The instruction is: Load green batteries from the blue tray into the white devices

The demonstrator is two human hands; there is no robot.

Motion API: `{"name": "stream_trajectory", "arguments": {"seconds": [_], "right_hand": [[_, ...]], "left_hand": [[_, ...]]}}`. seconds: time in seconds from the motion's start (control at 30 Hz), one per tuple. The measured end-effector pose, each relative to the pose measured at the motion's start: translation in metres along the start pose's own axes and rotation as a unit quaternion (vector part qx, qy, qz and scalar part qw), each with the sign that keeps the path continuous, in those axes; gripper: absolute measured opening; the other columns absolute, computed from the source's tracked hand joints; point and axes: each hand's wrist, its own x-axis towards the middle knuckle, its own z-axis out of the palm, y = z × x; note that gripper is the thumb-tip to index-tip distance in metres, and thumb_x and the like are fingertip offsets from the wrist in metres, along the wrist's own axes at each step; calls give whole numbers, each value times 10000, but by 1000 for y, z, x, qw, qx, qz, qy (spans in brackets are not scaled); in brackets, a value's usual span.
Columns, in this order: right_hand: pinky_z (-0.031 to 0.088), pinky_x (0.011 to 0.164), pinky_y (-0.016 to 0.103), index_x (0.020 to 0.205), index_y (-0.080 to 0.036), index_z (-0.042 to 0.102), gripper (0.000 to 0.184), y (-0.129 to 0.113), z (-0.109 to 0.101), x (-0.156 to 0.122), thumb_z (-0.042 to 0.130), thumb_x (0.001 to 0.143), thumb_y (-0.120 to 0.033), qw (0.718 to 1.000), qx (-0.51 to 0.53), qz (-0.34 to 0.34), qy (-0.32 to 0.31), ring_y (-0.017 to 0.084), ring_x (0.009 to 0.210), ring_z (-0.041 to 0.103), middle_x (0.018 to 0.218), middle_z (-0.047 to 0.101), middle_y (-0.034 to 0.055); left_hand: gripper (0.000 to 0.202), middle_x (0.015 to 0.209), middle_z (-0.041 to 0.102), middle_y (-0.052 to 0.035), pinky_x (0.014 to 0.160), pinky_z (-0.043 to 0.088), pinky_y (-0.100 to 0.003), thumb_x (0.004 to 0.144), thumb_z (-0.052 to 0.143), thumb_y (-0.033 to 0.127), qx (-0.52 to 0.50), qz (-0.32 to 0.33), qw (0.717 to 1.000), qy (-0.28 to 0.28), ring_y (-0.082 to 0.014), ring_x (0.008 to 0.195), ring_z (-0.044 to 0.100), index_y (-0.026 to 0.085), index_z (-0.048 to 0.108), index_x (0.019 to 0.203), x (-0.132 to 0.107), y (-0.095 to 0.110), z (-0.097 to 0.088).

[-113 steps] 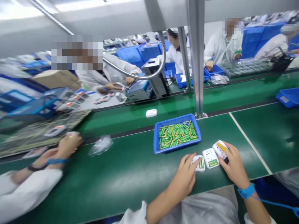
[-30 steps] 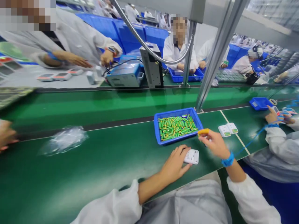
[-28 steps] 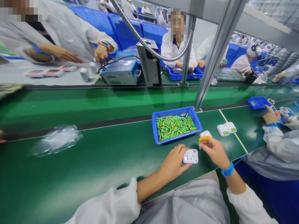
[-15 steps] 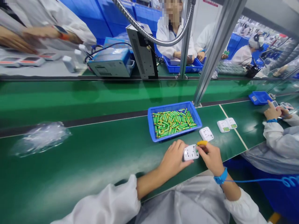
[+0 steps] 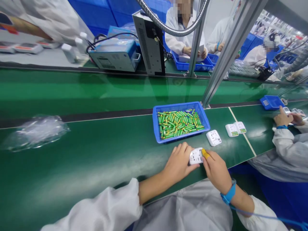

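Note:
A small white device [image 5: 195,156] lies back-up on the green bench [image 5: 96,154] close to my body. My left hand [image 5: 176,164] rests on its left end, fingers curled over it. My right hand [image 5: 215,168], with a yellow cot on the forefinger and a blue wrist strap, presses on its right end with closed fingers. Just beyond stands a blue tray [image 5: 180,123] of green batteries. Another white device [image 5: 213,137] lies alone to the tray's right.
Two white devices [image 5: 235,129] lie side by side further right, by a white line. A co-worker's hands [image 5: 285,118] work at the right beside a small blue tray [image 5: 270,102]. A crumpled clear bag [image 5: 36,131] lies at left. A metal post [image 5: 223,54] rises behind the tray.
My right hand came back from beside the tray, leaving one white device on the bench, and now presses on the device that my left hand holds. The view dipped closer.

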Motion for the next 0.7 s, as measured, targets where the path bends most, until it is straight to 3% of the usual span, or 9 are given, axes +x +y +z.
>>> {"name": "stream_trajectory", "arguments": {"seconds": [0.1, 0.2, 0.3, 0.4, 0.5, 0.6, 0.7], "right_hand": [[659, 940, 472, 1337, -177, 703, 296, -9, -2, -7, 481, 1146, -222, 999, -48, -14, -20, 317, 1082, 742, 1247, 765, 157], [648, 885, 448, 1158, -186, 744, 282, -11, -12, -4, 465, 1146, -225, 998, -51, -19, -36, 302, 1003, 744, 1165, 776, 146], [616, 795, 382, 1006, -215, 744, 276, -1, -28, 17, 504, 1140, -249, 999, -13, -24, -46, 254, 871, 740, 986, 777, 98], [597, 827, 361, 1077, -231, 763, 215, 15, -33, 61, 560, 1132, -277, 997, 42, -57, -43, 244, 931, 750, 1009, 789, 87], [581, 932, 384, 1169, -233, 760, 157, 23, -18, 124, 622, 1114, -284, 990, 56, -109, -63, 257, 1061, 730, 1105, 792, 98], [546, 966, 396, 1050, -193, 745, 65, 16, 7, 183, 709, 1069, -244, 980, 4, -149, -132, 261, 1053, 694, 1046, 768, 105], [534, 936, 370, 1016, -162, 730, 48, 3, 21, 220, 776, 1004, -164, 954, -17, -194, -229, 250, 1013, 695, 1022, 757, 102]], "left_hand": [[595, 1225, 614, -101, 915, 482, -474, 903, 934, 486, -3, 9, 1000, -1, -347, 1122, 605, 183, 621, 1308, 0, 0, -1], [573, 1217, 615, -103, 915, 481, -473, 902, 936, 478, -4, 6, 1000, -1, -347, 1114, 611, 177, 631, 1282, 1, 0, -4], [558, 1201, 621, -93, 907, 484, -459, 878, 960, 452, -11, 3, 1000, -2, -338, 1095, 619, 187, 637, 1248, 2, 1, -7], [583, 1209, 633, -84, 918, 489, -456, 843, 990, 443, -17, 10, 1000, 5, -334, 1101, 628, 191, 633, 1228, 2, 1, -9], [621, 1261, 646, -95, 951, 491, -474, 837, 994, 459, -14, 19, 1000, 8, -347, 1142, 630, 183, 620, 1250, 2, 1, -9], [627, 1308, 651, -111, 970, 489, -481, 855, 980, 472, -14, 21, 1000, 3, -357, 1174, 627, 180, 613, 1269, 2, 1, -9], [624, 1311, 661, -108, 974, 488, -474, 862, 976, 477, -21, 25, 999, 2, -352, 1181, 627, 187, 608, 1275, 2, 1, -9]]}}
